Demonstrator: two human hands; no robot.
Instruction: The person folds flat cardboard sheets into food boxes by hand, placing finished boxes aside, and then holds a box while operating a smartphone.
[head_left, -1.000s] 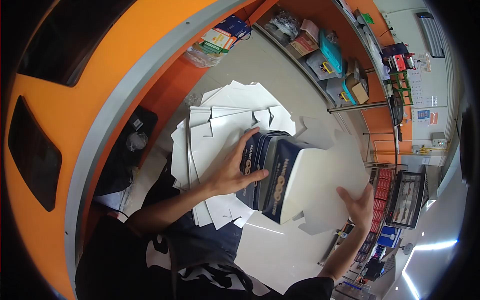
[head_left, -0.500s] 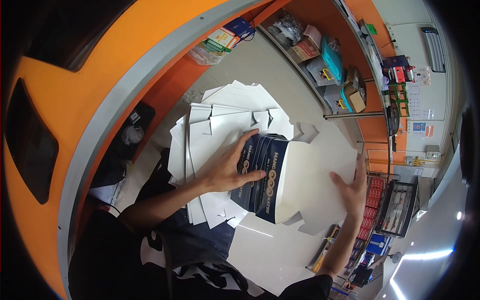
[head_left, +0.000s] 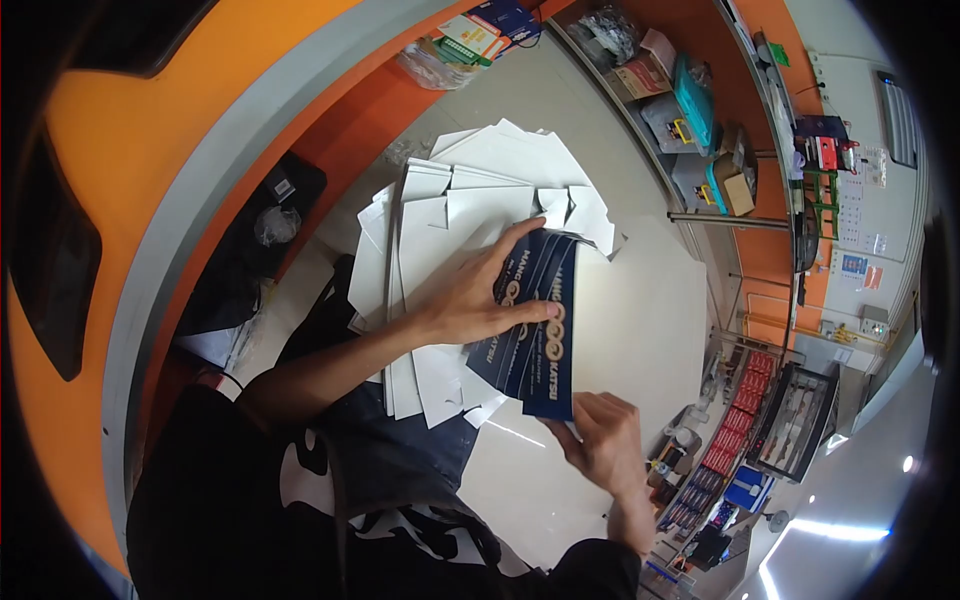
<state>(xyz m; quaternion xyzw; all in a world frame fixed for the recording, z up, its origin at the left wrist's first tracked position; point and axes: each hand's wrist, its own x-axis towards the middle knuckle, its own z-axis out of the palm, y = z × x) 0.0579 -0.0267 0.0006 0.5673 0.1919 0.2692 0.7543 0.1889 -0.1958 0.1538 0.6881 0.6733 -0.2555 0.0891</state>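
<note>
Several navy card cartons [head_left: 548, 345] with gold and white "MANGO KATSU" lettering overlap one another, slightly fanned. My left hand [head_left: 480, 295] lies across them, its thumb pressed on the front panel and its fingers over the upper edge. My right hand [head_left: 600, 445] is curled at the lower right corner of the front carton, thumb and fingers closed on that corner. Beneath the cartons, a thick, uneven pile of flat white carton blanks [head_left: 430, 225] with notched tabs rests over my lap. The fingertips of my right hand are partly hidden.
An orange counter [head_left: 180, 110] with a grey edge curves along the left. Below it sits a black bag [head_left: 265, 225]. Shelving at upper right holds plastic boxes with teal lids [head_left: 695, 110] and a cardboard box [head_left: 740, 190]. Red packs [head_left: 735, 410] line a rack at right.
My right hand has moved down and left, from the far edge of the opened pale sheet to the carton's lower corner. The front carton's tabs no longer show at right. My left hand still holds the cartons.
</note>
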